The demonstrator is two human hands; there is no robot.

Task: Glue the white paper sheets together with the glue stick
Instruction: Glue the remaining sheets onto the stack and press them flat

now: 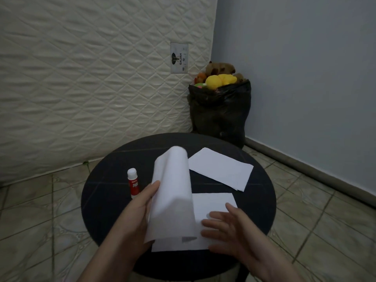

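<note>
White paper sheets occupy the near and right parts of the round dark tabletop: one curled white sheet is lifted at about six o'clock on the table, a flat white sheet lies beneath it, and a separate white rectangular stack rests toward two o'clock, well apart from the hands. The left hand grasps the raised sheet along its left edge, thumb in front and fingers hidden behind, bowing it up and over so its top curls away; this looks like a way to expose the sheet below or the underside for gluing. The right hand lies with fingers spread and relaxed, pressing flat on the lower sheet, probably to keep it from sliding while the upper one is peeled back. A small red-and-white glue stick stands upright at about nine o'clock, cap on, just beside the left thumb and not yet in use. The lower sheet's near edge sits close to the table rim at six o'clock, so little margin remains there; bare dark surface shows at ten to twelve o'clock. Beyond the table, a black plastic bag of soft toys stands in the corner beside a quilted cream mattress.
</note>
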